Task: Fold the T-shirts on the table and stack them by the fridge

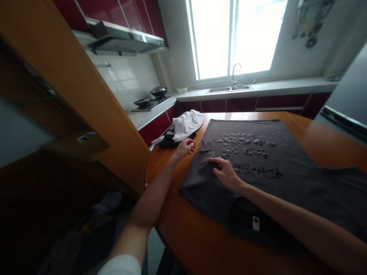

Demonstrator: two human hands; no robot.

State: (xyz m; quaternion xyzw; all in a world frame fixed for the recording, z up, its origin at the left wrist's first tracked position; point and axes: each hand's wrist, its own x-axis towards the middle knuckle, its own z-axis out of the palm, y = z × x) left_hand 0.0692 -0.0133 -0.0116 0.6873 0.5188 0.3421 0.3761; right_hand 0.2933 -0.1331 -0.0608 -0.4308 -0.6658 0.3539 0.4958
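Note:
A dark grey T-shirt [243, 156] with raised lettering lies spread on the wooden table [177, 225], its neck opening and white label toward me. My right hand [226, 173] rests over the sleeve on the left side. Its index finger is stretched out along the sleeve's edge, with the thumb apart below it. Just left of the shirt, my left hand [185, 148] is above the table with its fingers loosely bent and nothing visible in them. Behind that hand sits a heap of white and black clothes [186, 126].
An orange-brown wooden partition [114, 126] rises at the left. Beyond the table run a counter with a sink [229, 88] and a stove with pans [158, 91], under a range hood [129, 38]. A pale appliance [346, 95] stands at the right.

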